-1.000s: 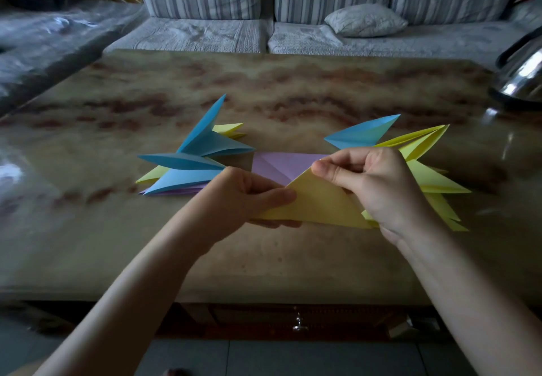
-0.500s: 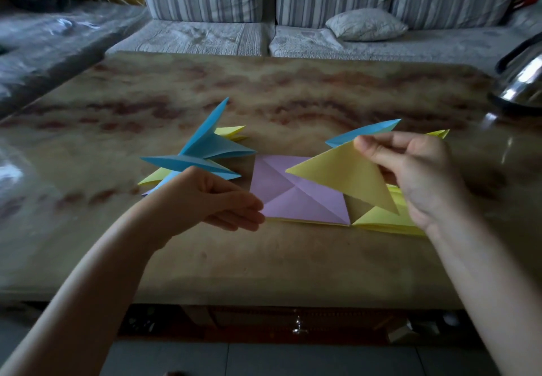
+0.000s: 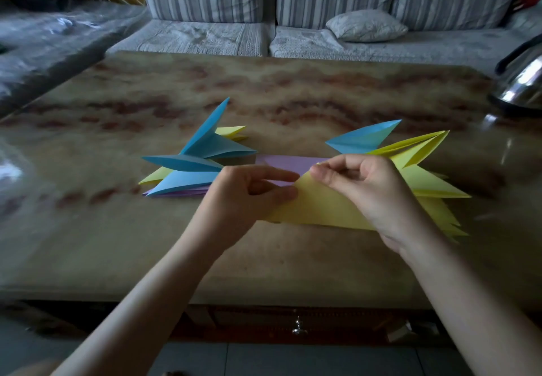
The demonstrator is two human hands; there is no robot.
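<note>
**Clerk:** Item 1, left side of the table (image 3: 123, 243)?

**Keeper:** Left pile (image 3: 190, 170): folded paper points, blue on top, yellow and purple beneath. By their look, finished pieces.

**Clerk:** Item 2?

**Keeper:** Left hand (image 3: 243, 199), thumb and forefinger pinching the left slope of the yellow sheet (image 3: 319, 208).

**Clerk:** Location of that sheet?

**Keeper:** Middle of the table toward its near side, between the 2 piles. It is folded into 1 triangle with the long edge down at the tabletop, and it partly covers a purple sheet (image 3: 289, 161) lying flat just beyond it.

**Clerk:** Item 3?

**Keeper:** Right hand (image 3: 369, 191), fingers curled, pinching the triangle's tip.

**Clerk:** Items 4 and 5?

**Keeper:** Right pile (image 3: 434, 185): yellow folded points, 1 blue piece (image 3: 363, 139) on its far side. Then a kettle (image 3: 522, 82) at the far right edge.

**Clerk:** Progress?

**Keeper:** My estimate is midway. 2 piles are folded. The yellow sheet seems to be only at its first diagonal fold, so the later folds that would shape it like the pointed pieces remain. The purple sheet looks creased but open, so it waits its turn.
</note>
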